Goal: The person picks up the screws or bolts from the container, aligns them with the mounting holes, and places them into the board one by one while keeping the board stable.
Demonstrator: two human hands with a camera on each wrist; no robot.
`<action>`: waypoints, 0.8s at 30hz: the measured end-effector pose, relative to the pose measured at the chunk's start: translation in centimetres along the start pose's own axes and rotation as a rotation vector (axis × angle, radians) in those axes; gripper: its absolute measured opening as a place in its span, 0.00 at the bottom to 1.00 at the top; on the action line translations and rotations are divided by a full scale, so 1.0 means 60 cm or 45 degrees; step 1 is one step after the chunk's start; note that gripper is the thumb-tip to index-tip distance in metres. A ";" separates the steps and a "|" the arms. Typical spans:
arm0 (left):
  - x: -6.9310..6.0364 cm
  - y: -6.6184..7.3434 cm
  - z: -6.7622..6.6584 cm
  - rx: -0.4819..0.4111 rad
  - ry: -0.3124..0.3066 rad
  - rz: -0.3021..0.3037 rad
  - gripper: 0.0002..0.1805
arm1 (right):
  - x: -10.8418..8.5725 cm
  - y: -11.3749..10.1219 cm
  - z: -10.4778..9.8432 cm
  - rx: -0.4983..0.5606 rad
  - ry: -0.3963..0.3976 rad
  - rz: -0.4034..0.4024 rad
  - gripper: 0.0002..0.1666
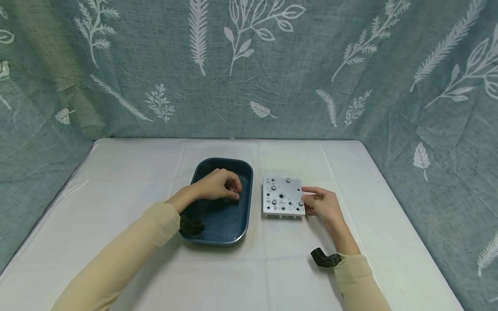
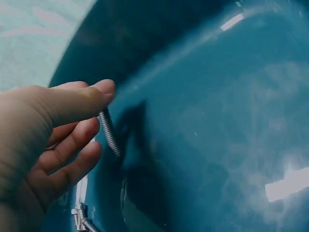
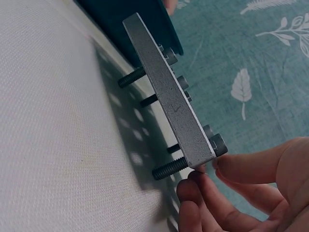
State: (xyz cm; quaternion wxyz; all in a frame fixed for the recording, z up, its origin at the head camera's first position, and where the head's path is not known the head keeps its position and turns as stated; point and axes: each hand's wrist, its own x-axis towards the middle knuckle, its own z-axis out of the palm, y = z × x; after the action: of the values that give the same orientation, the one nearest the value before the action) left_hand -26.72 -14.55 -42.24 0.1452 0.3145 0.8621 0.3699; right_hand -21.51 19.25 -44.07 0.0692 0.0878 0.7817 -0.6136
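Note:
My left hand [image 1: 218, 185] is over the dark blue tray [image 1: 227, 226]. In the left wrist view its thumb and fingers pinch a silver threaded bolt [image 2: 110, 134], tip pointing down; the bolt's head is hidden by the fingers. My right hand [image 1: 324, 206] holds the right edge of a silver metal plate [image 1: 289, 191], thumb by a bolt head [image 3: 219, 144] and fingertips at the lower edge. Several holes dot the plate's top, some with bolts in them. Threaded ends [image 3: 170, 168] stick out below it; whether they touch the cloth I cannot tell.
A few small bolts [image 2: 81, 216] lie in the tray near its wall. White cloth [image 1: 295, 276] covers the table. Behind and beside it hangs a green leaf-patterned curtain [image 1: 218, 108]. A black perforated piece [image 1: 326, 259] sits at the right wrist.

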 end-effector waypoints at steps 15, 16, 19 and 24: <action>0.029 0.074 0.001 -0.590 0.370 0.098 0.10 | 0.000 0.002 -0.002 0.058 0.002 0.005 0.20; 0.037 0.079 0.006 -0.616 0.353 0.108 0.10 | 0.000 0.002 -0.002 0.064 0.000 0.010 0.20; 0.060 0.093 0.024 -0.695 0.292 0.104 0.10 | 0.000 0.000 -0.001 0.073 -0.007 0.019 0.20; 0.091 0.106 0.052 -0.763 0.220 0.030 0.12 | 0.000 -0.001 0.000 0.067 -0.006 0.021 0.20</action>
State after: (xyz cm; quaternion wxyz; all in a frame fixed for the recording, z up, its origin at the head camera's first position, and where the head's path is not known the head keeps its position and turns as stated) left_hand -26.62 -5.92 -39.83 0.1535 0.2349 0.7201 0.6346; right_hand -21.52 19.26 -43.98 0.0737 0.0948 0.7643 -0.6336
